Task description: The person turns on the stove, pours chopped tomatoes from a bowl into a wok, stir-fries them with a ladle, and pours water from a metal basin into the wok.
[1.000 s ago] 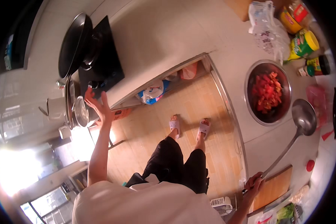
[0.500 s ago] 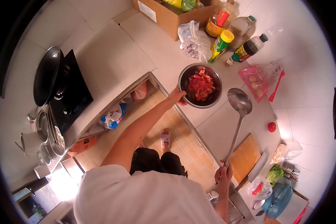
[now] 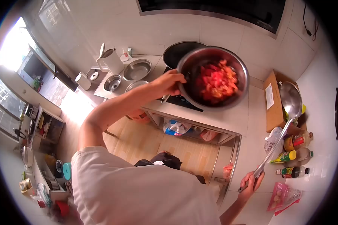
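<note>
My left hand (image 3: 171, 82) grips the rim of a round metal bowl (image 3: 191, 98) on its left side. Chopped red pieces, which look like tomato, (image 3: 218, 81) lie inside the bowl. The bowl is raised in front of a black wok (image 3: 172, 54) and covers part of it. My right hand (image 3: 252, 181) is wrapped around the handle of a long metal ladle (image 3: 291, 99). The ladle's head points away from me, in front of the cardboard box at the right, with nothing visible in it.
A black cooktop (image 3: 187, 103) lies under the wok. Metal bowls (image 3: 137, 69) and a white kettle (image 3: 112, 62) stand left of it. To the right are a cardboard box (image 3: 275, 103), sauce bottles (image 3: 294, 172) and a pink bag of eggs (image 3: 278, 197).
My body and view have turned left toward the cooktop. The bowl has been lifted off the counter side and brought before the wok. The ladle has come along in my right hand.
</note>
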`<state>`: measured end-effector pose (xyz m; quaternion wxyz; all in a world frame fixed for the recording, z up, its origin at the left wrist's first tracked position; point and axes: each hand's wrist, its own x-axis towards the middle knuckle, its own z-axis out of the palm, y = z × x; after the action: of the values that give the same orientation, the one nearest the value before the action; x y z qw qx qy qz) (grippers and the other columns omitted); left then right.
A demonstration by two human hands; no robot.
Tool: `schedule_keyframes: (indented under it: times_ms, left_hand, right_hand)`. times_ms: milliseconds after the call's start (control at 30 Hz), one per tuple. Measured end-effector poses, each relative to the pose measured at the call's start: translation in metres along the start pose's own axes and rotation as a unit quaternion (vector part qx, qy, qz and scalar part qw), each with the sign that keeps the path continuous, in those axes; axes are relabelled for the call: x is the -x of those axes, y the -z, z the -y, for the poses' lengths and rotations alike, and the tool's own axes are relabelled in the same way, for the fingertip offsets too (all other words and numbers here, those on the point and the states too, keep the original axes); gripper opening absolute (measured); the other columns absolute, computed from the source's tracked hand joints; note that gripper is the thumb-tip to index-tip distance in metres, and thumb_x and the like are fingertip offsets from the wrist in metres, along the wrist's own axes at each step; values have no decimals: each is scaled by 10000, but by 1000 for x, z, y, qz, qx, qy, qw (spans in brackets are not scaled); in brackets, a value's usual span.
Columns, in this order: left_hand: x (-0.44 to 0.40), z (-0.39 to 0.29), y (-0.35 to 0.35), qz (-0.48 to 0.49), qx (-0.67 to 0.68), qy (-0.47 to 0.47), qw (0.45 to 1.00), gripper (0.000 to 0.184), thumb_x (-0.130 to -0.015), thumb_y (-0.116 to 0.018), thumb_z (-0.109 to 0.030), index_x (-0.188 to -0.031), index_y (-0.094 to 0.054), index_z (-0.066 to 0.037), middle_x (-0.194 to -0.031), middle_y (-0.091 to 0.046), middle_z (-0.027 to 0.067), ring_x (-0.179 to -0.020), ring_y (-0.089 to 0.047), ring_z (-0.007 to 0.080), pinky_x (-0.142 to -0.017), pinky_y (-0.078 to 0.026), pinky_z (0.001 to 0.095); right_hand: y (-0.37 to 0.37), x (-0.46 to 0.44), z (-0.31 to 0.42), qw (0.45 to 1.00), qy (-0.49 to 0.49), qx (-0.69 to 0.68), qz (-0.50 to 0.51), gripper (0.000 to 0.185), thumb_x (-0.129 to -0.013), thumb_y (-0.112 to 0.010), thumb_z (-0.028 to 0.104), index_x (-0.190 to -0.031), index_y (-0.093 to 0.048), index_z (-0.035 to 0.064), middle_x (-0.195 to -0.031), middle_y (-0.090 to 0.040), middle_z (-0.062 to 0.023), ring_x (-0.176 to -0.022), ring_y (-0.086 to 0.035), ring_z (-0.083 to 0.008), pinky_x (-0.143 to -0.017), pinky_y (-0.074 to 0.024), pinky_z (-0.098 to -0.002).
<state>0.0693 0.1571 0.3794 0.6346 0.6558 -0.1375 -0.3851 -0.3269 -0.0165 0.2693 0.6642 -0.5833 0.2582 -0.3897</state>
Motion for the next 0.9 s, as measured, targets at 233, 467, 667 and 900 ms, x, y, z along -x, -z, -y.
schedule_keyframes:
  times_ms: [233, 467, 667, 900]
  left_hand:
    - [-55, -17, 242, -141, 36, -32, 989, 103, -791, -526, -113, -727, -496, -38, -578, -559, 85, -401, -485, 95, -300, -327, 180]
    - [-89, -5, 338, -124, 19, -27, 992, 115, -793, -489, -120, -751, -521, -18, -585, -584, 118, -404, -481, 87, -326, -343, 187]
    - [-131, -10, 319, -83, 35, -35, 995, 116, -791, -506, -121, -736, -511, -19, -598, -586, 135, -401, -466, 92, -328, -335, 197]
    - [-141, -17, 253, 38, -14, -75, 996, 78, -758, -531, -88, -829, -502, -76, -646, -538, 34, -352, -378, 92, -309, -294, 188]
  right_hand:
    - [-169, -46, -32, 989, -97, 56, 93, 416, -911, -450, 279, -1237, -416, 23, -617, -393, -4, -453, -329, -61, -409, -289, -201]
    - [-247, -51, -48, 982, -147, 91, 78, 335, -903, -409, 179, -1209, -452, 51, -568, -374, -3, -432, -332, -69, -405, -284, -208]
    - [-255, -13, -58, 981, -137, 122, 60, 344, -910, -421, 177, -1220, -422, 27, -573, -378, 3, -431, -328, -56, -398, -275, -201]
    - [-221, 81, -41, 978, -125, 129, -102, 397, -894, -495, 196, -1248, -425, 31, -639, -419, 25, -513, -361, -45, -453, -303, -201]
